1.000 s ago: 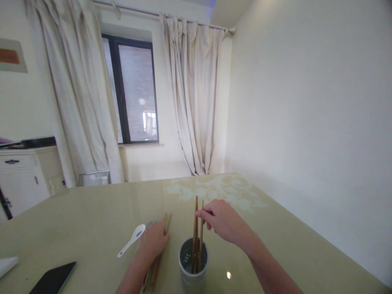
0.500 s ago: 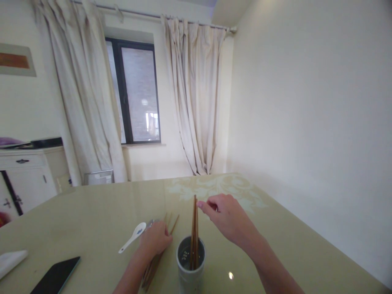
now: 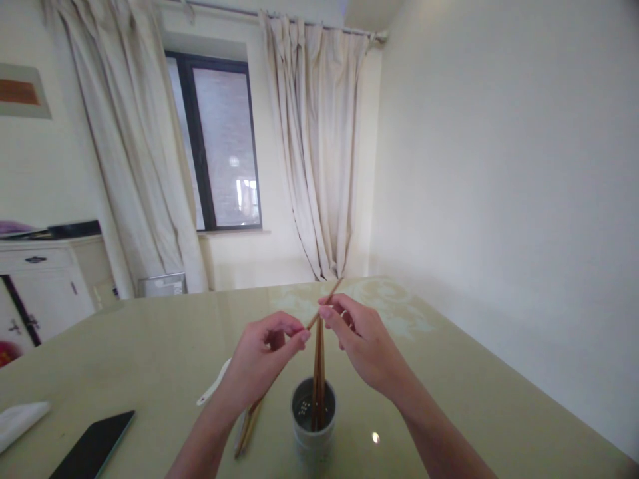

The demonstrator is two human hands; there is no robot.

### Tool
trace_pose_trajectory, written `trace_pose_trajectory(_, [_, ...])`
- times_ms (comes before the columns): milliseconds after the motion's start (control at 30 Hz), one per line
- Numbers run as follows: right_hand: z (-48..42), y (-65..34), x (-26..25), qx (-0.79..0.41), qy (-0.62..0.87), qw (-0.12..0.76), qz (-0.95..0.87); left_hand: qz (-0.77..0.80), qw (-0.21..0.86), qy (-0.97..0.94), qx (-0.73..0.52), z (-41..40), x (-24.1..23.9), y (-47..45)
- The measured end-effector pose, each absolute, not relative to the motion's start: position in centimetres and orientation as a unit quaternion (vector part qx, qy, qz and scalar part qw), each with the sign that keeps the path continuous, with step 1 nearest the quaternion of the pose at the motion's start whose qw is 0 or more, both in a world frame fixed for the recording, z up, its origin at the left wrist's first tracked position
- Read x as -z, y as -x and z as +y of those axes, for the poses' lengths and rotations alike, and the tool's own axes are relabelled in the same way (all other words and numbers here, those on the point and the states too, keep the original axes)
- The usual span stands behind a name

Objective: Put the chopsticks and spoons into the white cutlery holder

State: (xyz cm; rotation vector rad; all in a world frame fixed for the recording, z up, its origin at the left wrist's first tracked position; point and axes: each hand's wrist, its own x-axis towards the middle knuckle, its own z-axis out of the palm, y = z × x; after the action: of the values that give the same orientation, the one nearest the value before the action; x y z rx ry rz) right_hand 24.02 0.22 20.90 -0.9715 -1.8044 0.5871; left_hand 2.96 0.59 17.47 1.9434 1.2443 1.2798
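Note:
A wooden chopstick [image 3: 336, 287] slants up and away above the holder, pinched between the thumb and fingers of my left hand [image 3: 264, 356]. My right hand [image 3: 367, 342] has its thumb and fingers closed on the same chopstick, farther up. Below them stands a grey cylindrical chopstick holder [image 3: 314, 439] with several upright chopsticks [image 3: 318, 372] in it. On the table, partly under my left wrist, lie several loose chopsticks [image 3: 248, 429]. A white spoon [image 3: 213, 386] is half hidden behind my left forearm.
A dark phone or tablet [image 3: 94, 442] lies at the front left of the glossy table [image 3: 164, 359], with a white packet-like item [image 3: 22, 420] beyond it. A wall [image 3: 499, 199] runs along the right side; curtains and a window are behind.
My left hand has risen from the loose chopsticks with one chopstick and moved right, to above the holder. My right hand has moved slightly up and closed on that chopstick.

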Motion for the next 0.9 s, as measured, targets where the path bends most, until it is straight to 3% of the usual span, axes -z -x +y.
trace_pose_trajectory(100, [0.0,-24.2,-21.0,-0.326,0.351,0.519,-0.708,0.421,0.267,-0.730,-0.468,-0.5,-18.2,-4.7])
trace_pose_trajectory(233, [-0.1,-25.4,-21.5,-0.298,0.367,0.524,-0.708,0.486,0.215,-0.730,-0.429,1.8,-16.6,-3.1])
trace_pose_trajectory(367, [0.1,-26.4,-21.5,-0.247,0.425,0.452,-0.745,0.670,0.101,-0.707,-0.204,5.0,-12.3,0.3])
trace_pose_trajectory(467, [0.4,-26.2,-21.1,-0.250,0.460,0.374,-0.765,0.734,0.084,-0.669,-0.084,5.8,-9.3,1.3])
trace_pose_trajectory(667, [1.2,-25.1,-19.8,-0.217,0.518,0.243,-0.791,0.743,0.086,-0.662,-0.048,5.4,-7.3,0.4])
trace_pose_trajectory(900, [1.9,-24.7,-18.8,-0.184,0.538,0.195,-0.799,0.743,0.092,-0.662,-0.045,5.5,-7.3,0.3])
